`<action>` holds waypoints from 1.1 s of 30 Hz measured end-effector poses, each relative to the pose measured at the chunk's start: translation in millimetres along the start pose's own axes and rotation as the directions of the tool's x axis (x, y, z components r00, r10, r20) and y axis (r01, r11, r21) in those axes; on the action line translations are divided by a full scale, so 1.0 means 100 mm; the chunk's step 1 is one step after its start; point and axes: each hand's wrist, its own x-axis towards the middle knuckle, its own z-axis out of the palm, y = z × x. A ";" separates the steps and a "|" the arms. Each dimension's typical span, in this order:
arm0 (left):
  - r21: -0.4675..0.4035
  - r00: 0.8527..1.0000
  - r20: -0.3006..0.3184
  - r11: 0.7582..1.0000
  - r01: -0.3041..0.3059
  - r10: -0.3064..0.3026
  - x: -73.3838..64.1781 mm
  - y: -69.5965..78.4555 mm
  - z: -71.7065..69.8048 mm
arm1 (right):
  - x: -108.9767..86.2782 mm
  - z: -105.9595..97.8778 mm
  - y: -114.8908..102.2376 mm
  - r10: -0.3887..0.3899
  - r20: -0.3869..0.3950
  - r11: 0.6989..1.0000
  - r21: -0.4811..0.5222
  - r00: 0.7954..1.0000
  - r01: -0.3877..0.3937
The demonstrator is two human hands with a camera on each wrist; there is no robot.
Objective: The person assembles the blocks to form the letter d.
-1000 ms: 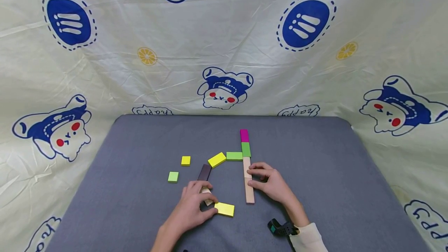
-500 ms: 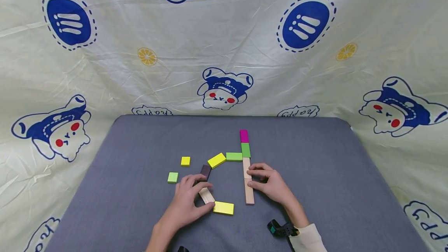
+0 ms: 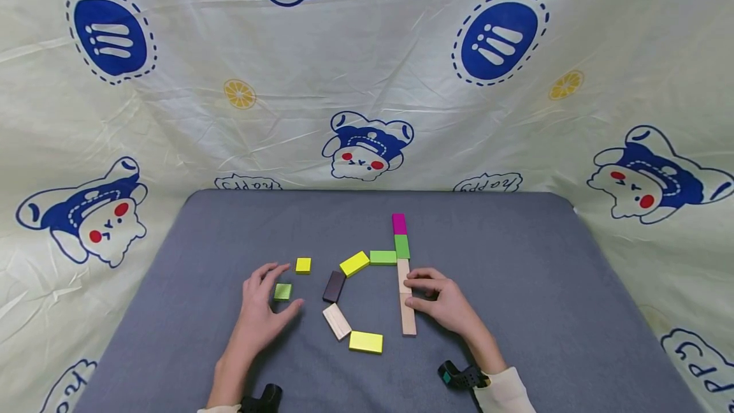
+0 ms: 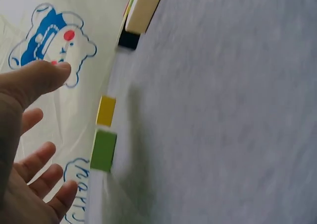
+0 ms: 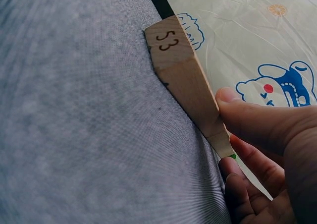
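Note:
My left hand (image 3: 255, 316) is spread above a light green block (image 3: 283, 292), thumb and fingers apart on either side of it. A gap shows between that hand and the green block (image 4: 103, 150) in the left wrist view. Just beyond sits a small yellow block (image 3: 303, 266). My right hand (image 3: 447, 301) rests its fingertips along the right side of two plain wooden blocks (image 3: 408, 317) laid end to end. In the right wrist view the nearer wooden block (image 5: 171, 45) carries the number 53, and the thumb (image 5: 247, 112) touches the row's edge.
Green (image 3: 402, 246) and magenta (image 3: 399, 224) blocks extend the wooden row away from me. A curve runs left from it: light green (image 3: 383, 258), yellow (image 3: 355, 264), dark (image 3: 334, 287), pale wood (image 3: 336, 322) and yellow (image 3: 366, 342) blocks. Grey cloth (image 3: 516, 260) covers the table.
My left hand has let go near the pale wooden and yellow blocks and moved left to the loose light green block. My right hand has stayed at the wooden row.

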 end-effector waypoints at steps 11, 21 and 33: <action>-0.003 0.991 0.057 0.993 0.122 -0.121 0.01 -0.15 -0.07 | 0.01 0.02 0.04 0.005 -0.001 1.000 0.001 1.000 -0.005; 0.041 0.975 0.161 0.988 0.151 -0.156 0.08 -0.18 -0.11 | 0.01 0.01 0.04 -0.002 -0.002 1.000 -0.005 1.000 0.002; 0.059 0.985 0.165 0.997 0.047 -0.056 0.08 -0.21 -0.09 | 0.01 0.01 0.04 -0.004 -0.005 1.000 -0.011 1.000 0.004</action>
